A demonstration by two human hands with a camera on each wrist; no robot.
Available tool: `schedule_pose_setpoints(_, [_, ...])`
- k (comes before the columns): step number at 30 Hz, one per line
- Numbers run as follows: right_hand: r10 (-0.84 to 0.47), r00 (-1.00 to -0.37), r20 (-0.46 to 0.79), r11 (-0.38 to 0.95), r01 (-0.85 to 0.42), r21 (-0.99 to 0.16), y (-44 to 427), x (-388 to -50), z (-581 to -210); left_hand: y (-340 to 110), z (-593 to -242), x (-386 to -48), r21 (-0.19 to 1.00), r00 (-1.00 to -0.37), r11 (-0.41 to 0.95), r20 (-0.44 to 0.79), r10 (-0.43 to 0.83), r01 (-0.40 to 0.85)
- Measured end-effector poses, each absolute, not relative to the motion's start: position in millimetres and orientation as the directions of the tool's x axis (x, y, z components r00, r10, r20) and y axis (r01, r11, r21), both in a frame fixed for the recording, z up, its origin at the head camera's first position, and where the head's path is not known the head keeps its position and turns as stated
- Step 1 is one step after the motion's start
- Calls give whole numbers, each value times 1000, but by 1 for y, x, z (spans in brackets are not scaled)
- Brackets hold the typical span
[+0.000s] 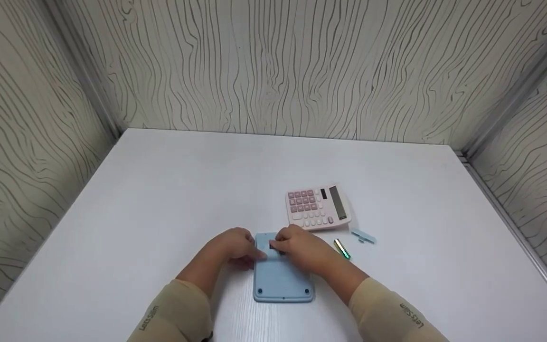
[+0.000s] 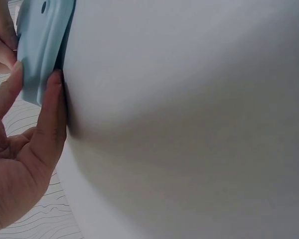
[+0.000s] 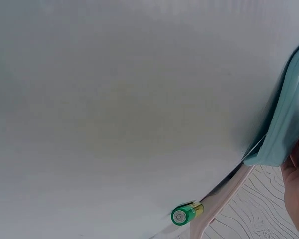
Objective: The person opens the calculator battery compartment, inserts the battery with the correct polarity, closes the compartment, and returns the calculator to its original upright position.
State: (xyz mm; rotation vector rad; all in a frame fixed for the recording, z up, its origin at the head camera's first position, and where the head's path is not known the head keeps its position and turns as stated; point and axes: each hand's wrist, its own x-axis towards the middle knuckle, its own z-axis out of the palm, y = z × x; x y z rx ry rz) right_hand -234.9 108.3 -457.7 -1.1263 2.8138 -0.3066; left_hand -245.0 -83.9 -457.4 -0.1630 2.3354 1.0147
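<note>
the pale blue device [image 1: 283, 279] looks flat and oblong, with rounded corners.

White worktop [image 1: 183, 180]: blue device [image 1: 283, 280] toward near edge; pink calculator [image 1: 307, 215] nearer far edge; battery [image 1: 342, 249], blue cover [image 1: 364, 235] right-edge side.

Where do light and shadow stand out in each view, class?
Head: the loose battery gleams; left wrist: a broad, soft-edged shadow crosses the white table; right wrist: a dark shadow lines the blue device's edge.
</note>
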Motion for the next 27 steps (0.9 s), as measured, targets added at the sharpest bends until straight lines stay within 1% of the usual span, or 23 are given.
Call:
schedule_pose_setpoints(9, [-672,-738,-68,729,-641,-240,106,-237,-454,-85,-460,-246,634,-825,696,-555,106,-337])
schedule_pose_setpoints(17, [-683,-727,-68,728,-670,-147,104,-235,-452,-86,-460,-245,650,-827,687,-547,128,-324])
schedule_pose_setpoints(22, [-656,-748,-100,752,-636,-175,103,-235,-447,-85,-458,-244,646,-821,679,-560,111,-349])
schedule_pose_setpoints(27, [-638,-765,-91,763,-611,-211,109,-238,-442,-84,-459,-244,648,-818,671,-565,106,-361])
